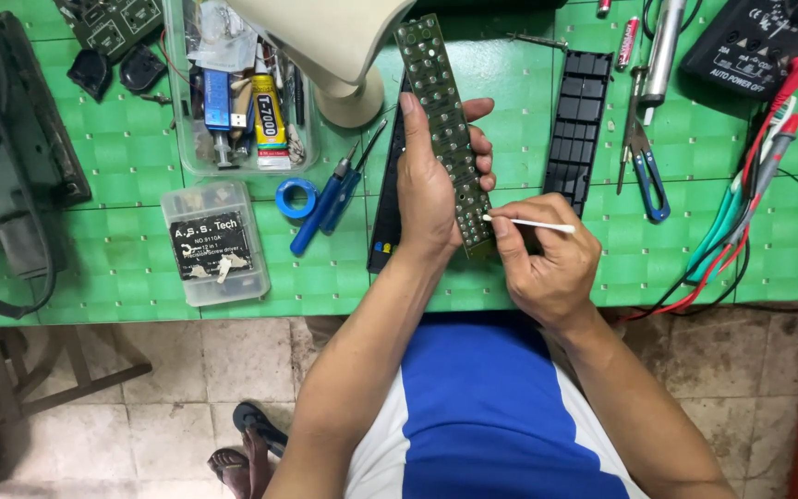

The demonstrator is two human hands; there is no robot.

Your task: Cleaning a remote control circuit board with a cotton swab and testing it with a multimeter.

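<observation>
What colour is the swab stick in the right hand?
White; the swab shows clearly in the head view.

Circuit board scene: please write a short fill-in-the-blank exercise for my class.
1. The left hand holds a long green ____ upright.
2. The right hand touches a ____ swab to the board's lower end.
3. The blue screwdriver lies beside a roll of ____ tape.

Answers: circuit board; cotton; blue

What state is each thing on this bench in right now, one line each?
Circuit board: held upright in left hand.
Cotton swab: pinched in right hand, tip on board.
Black shell: flat, empty.
Clear tub: open, full.
Small box: lid shut.
Scissors: closed.
</observation>
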